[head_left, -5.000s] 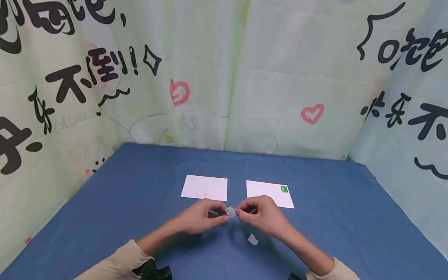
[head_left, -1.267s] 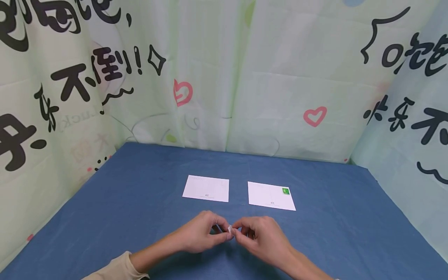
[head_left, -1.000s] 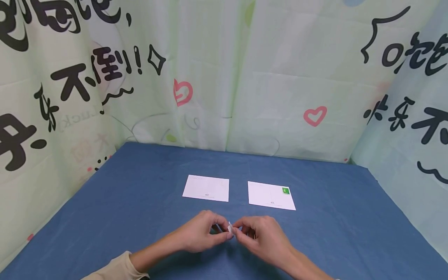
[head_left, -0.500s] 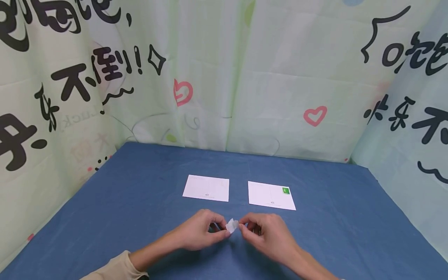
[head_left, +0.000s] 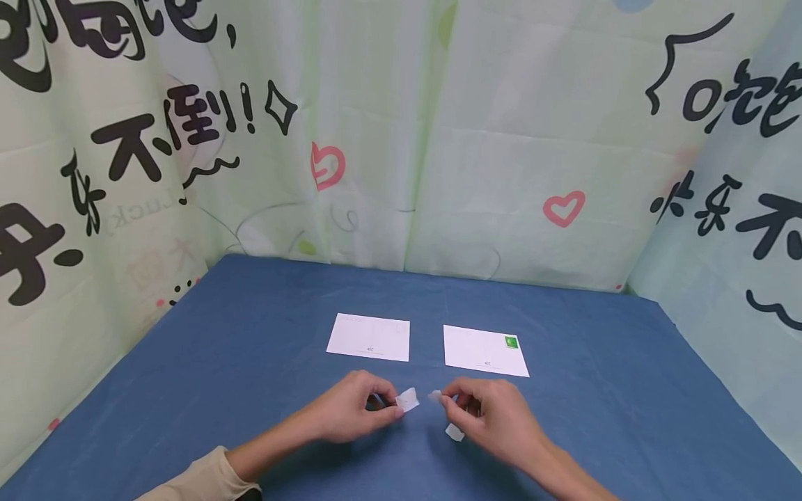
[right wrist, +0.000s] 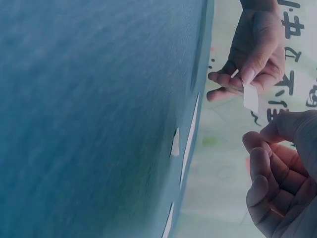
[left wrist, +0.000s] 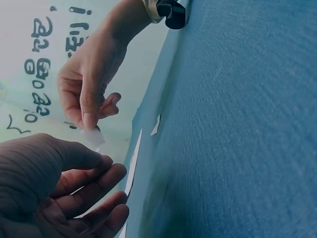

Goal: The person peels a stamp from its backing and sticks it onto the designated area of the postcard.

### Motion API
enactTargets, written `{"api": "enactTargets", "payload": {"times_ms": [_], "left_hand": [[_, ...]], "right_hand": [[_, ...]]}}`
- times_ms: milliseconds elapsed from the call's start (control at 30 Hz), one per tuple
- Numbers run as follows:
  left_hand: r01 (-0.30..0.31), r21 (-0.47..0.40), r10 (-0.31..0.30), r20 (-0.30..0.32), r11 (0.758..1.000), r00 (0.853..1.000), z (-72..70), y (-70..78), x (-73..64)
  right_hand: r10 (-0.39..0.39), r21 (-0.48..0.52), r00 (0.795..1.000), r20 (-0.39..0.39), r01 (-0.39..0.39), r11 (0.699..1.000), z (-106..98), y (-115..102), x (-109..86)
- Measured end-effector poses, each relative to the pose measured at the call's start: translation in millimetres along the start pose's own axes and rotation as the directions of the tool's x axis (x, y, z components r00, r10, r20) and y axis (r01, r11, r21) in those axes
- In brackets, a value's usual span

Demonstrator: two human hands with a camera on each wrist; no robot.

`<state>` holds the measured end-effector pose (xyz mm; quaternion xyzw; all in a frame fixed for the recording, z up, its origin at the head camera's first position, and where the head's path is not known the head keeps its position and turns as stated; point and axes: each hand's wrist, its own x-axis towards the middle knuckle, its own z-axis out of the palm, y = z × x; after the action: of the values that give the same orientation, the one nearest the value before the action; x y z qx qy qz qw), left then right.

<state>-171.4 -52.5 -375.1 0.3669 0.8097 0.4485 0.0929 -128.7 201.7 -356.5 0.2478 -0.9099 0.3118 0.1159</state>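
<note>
Between thumb and fingertips, my left hand (head_left: 356, 410) pinches a small white square of paper (head_left: 407, 400), which also shows below that thumb in the right wrist view (right wrist: 250, 97). A short gap to the right, my right hand (head_left: 491, 417) pinches a smaller, whitish, see-through piece (head_left: 435, 396); the left wrist view shows this piece (left wrist: 94, 137) under the fingertips. On the blue cloth just below the right fingers lies a white paper scrap (head_left: 454, 433). Behind the hands are two white postcards: a left one (head_left: 368, 337) and a right one (head_left: 482, 350) with a green stamp (head_left: 512, 342) in its corner.
A blue cloth (head_left: 263, 320) covers the table. Pale curtains (head_left: 489, 139) with dark lettering and pink hearts hang behind it and at both sides. A dark wrist device (left wrist: 172, 14) sits at the right cuff.
My hands were together at one white piece; they have now drawn apart, each with its own piece. The scrap on the cloth, hidden by the right hand moments ago, shows again. The postcards stay put.
</note>
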Motion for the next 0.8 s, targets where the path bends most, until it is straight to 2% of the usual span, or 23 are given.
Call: {"api": "enactTargets", "payload": {"times_ms": [400, 567, 667, 800], "left_hand": [[0.034, 0.005, -0.034, -0.019, 0.999, 0.999, -2.9, -1.9, 0.6], [0.048, -0.025, -0.048, -0.022, 0.999, 0.999, -2.4, -2.1, 0.6], [0.067, -0.051, -0.068, -0.016, 0.996, 0.998, -2.6, -0.5, 0.7], [0.074, -0.093, -0.074, 0.004, 0.993, 0.997, -2.4, 1.7, 0.3]], "right_hand": [[0.019, -0.035, 1.000, -0.012, -0.020, 0.999, -2.8, 3.3, -2.8], [0.019, -0.024, 1.000, -0.006, -0.019, 1.000, -2.3, 1.3, -3.2], [-0.013, -0.004, 1.000, -0.002, 0.013, 1.000, -1.4, -1.0, -2.7], [-0.113, 0.011, 0.994, -0.008, 0.113, 0.993, 2.2, -4.8, -2.0]]}}
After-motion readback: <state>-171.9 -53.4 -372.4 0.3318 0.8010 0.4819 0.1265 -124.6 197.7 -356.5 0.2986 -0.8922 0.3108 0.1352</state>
